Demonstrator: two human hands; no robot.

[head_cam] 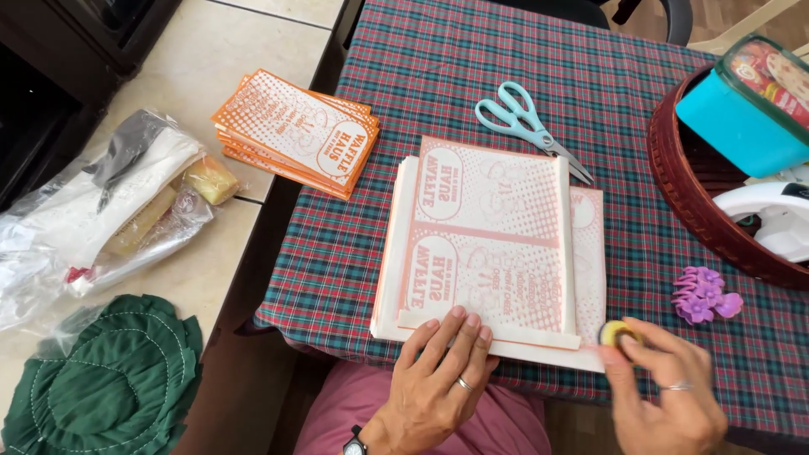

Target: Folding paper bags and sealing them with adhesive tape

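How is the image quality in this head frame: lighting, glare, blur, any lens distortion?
Head view: soft, even daylight with faint shadows. Mild glare on the clear plastic bag at left. The paper sheets and scissors are sharp; the right hand holding the small yellow roll is slightly soft. The left hand is crisp. The basket curves toward the frame edge, possibly from wide-angle distortion.

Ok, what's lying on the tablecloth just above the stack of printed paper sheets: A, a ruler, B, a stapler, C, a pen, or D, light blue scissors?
D: the light blue scissors lie on the plaid tablecloth just beyond the far edge of the paper sheets.
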